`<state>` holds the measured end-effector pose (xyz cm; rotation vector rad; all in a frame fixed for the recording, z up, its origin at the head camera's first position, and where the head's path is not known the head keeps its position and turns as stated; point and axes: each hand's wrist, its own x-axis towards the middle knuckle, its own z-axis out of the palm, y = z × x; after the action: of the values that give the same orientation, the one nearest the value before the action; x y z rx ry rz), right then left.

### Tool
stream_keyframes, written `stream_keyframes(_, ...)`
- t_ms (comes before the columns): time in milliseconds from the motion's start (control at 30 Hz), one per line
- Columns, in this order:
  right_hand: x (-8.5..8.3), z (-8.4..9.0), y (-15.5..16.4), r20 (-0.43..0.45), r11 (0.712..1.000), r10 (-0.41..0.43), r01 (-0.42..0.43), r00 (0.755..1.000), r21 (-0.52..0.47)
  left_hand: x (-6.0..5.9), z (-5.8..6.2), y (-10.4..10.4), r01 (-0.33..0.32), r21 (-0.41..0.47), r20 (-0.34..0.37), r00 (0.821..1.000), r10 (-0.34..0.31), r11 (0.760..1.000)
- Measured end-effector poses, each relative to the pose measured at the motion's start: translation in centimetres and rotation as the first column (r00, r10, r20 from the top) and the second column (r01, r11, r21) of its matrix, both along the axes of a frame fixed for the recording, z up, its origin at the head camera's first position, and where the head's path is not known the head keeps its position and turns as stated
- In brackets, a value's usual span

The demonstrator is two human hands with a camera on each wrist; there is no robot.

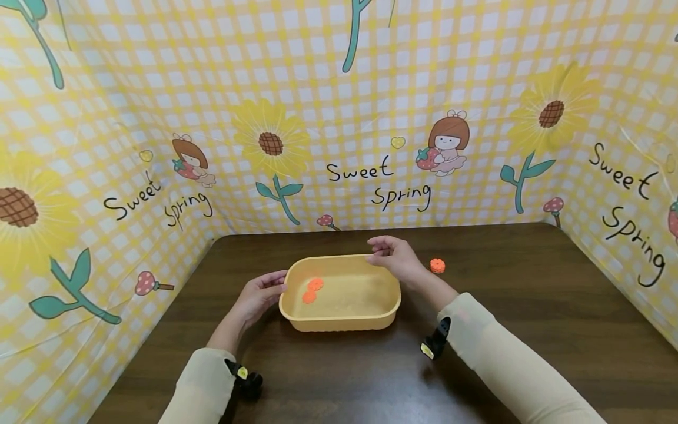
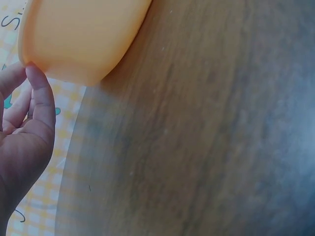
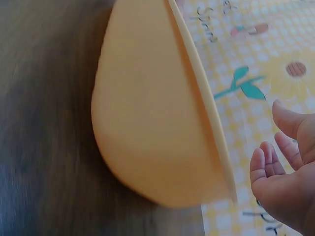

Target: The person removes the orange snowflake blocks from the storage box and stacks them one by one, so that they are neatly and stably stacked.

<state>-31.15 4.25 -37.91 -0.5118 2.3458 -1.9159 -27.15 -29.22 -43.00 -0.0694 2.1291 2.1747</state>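
Where the view begins nearest the wearer, two cream sleeves reach forward over a dark brown wooden table, each wrist carrying a small black camera unit. Between the hands a shallow yellow-orange plastic basin stands flat on the table. Left hand lies at the basin's left end, fingers relaxed and gently bent; the left wrist view shows a fingertip touching the outer wall, with no grip apparent. Right hand is at the far right corner of the rim, fingers loosely extended and holding nothing; whether it actually touches the rim cannot be told, since the right wrist view is blurred. Two orange scalloped discs lie inside the basin, left of centre, just beside each other. A third orange disc lies on the table just right of the right hand, outside the basin. Behind stands a yellow checked backdrop printed with sunflowers.
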Motion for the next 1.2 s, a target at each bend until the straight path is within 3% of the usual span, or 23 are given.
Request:
stream_keyframes(700, 1.3, -1.5, -8.0, -0.028, 0.987, 0.159, -0.158, 0.987, 0.011, 0.0, -0.1, 0.0, 0.001, 0.012, -0.011, 1.000, -0.001, 1.000)
stream_keyframes(1200, 0.8, -3.4, -11.4, 0.052, 0.961, 0.229, -0.234, 0.972, 0.150, 0.2, 0.1, -0.1, 0.011, 0.012, -0.004, 1.000, -0.010, 1.000)
